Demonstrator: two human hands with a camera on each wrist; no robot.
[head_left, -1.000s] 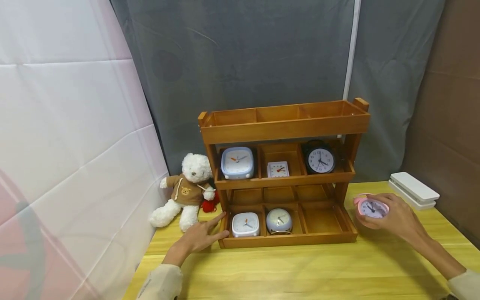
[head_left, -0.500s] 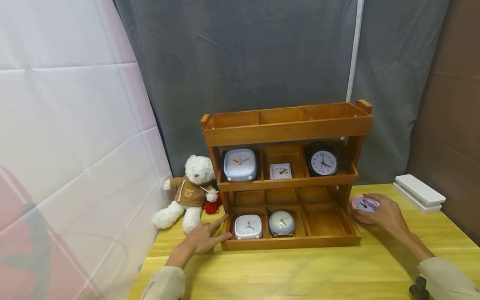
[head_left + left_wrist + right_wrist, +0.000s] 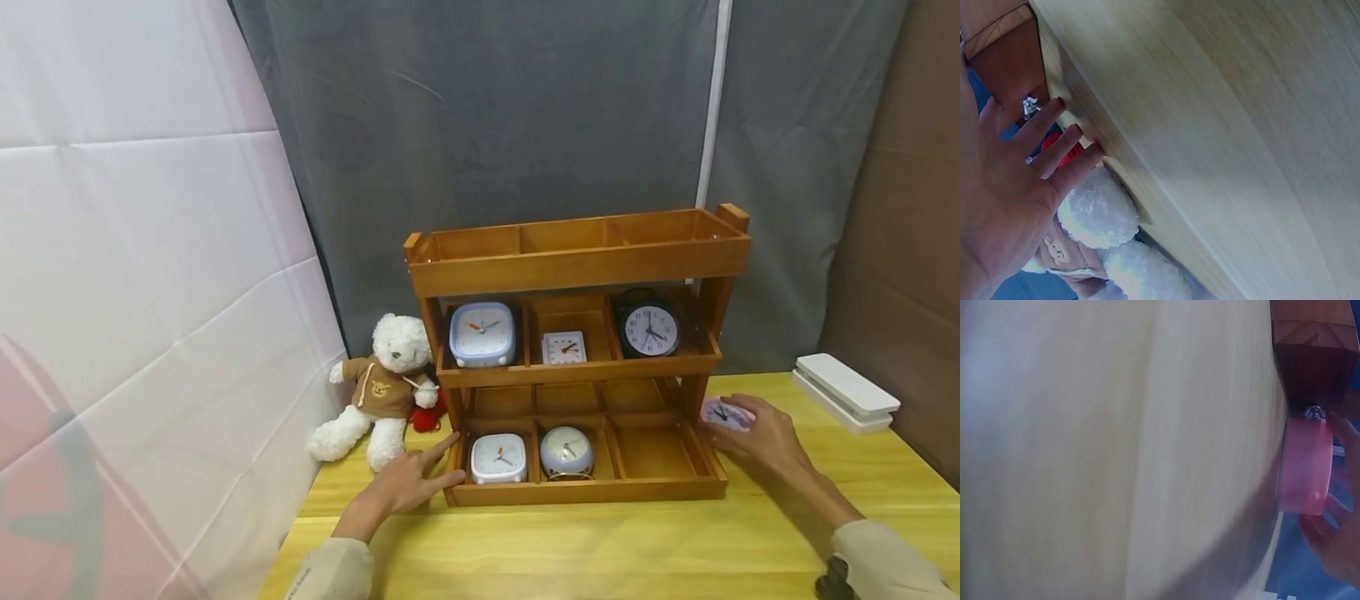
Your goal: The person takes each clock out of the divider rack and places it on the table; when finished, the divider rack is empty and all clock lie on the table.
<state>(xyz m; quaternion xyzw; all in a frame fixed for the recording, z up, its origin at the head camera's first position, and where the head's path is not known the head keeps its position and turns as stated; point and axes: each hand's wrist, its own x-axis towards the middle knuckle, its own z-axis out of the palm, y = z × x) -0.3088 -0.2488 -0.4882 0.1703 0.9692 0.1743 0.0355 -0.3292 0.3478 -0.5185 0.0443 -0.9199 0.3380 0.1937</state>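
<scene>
My right hand (image 3: 776, 440) grips a pink round alarm clock (image 3: 726, 414) beside the right side of the three-tier wooden shelf (image 3: 581, 272). In the right wrist view the clock's smooth pink side (image 3: 1305, 465) shows close to the shelf's end, near a metal fastener (image 3: 1314, 412). On the other side, the left hand (image 3: 408, 483) touches the shelf's lower left edge with spread, straight fingers. A white clock (image 3: 498, 459) and a round lavender clock (image 3: 567, 450) sit in the bottom tier. The middle tier bears a blue clock (image 3: 482, 333), a small white clock (image 3: 564, 348) and a black clock (image 3: 651, 330).
A white teddy bear (image 3: 390, 387) in a brown hoodie sits left of the shelf, with something red (image 3: 427, 414) behind it. A white flat object (image 3: 846, 392) lies at the table's back right. Dark grey cloth (image 3: 525, 108) hangs behind.
The right hand has moved left with the pink clock, from apart from the shelf to close against its right side. The left hand stays on the shelf; the head view has shifted slightly.
</scene>
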